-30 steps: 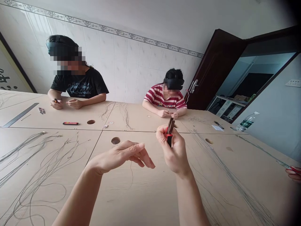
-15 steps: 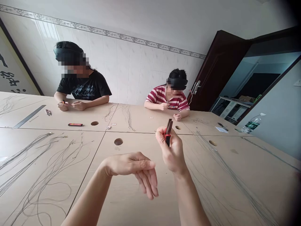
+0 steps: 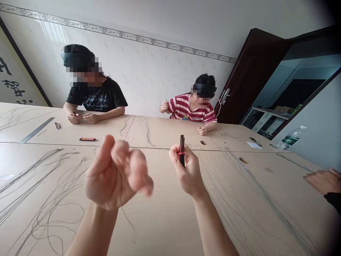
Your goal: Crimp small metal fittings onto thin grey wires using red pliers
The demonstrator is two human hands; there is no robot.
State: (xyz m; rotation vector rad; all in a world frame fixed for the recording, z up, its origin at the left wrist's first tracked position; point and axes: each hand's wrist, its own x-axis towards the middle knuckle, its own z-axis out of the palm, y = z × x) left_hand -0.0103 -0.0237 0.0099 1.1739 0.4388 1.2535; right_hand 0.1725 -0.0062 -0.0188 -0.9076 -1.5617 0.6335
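My right hand (image 3: 188,172) is closed around small pliers (image 3: 182,149) with red and black handles, holding them upright above the middle of the wooden table (image 3: 165,220). My left hand (image 3: 117,174) is raised close to the camera, left of the pliers. Its fingers are curled in and smeared by motion. A thin wire (image 3: 129,221) trails down from under it towards the table.
Loose wire bundles (image 3: 48,192) lie on the left, with another wire bundle (image 3: 266,199) on the right. Across the table sit a person in a black shirt (image 3: 97,97) and a person in a striped shirt (image 3: 191,108). Another person's hand (image 3: 321,179) enters at right. A water bottle (image 3: 290,137) stands beyond it, and a steel ruler (image 3: 37,129) lies far left.
My left hand rose from low over the table towards the camera and its fingers curled in. My right hand and the pliers shifted slightly left. Another person's hand appeared at right.
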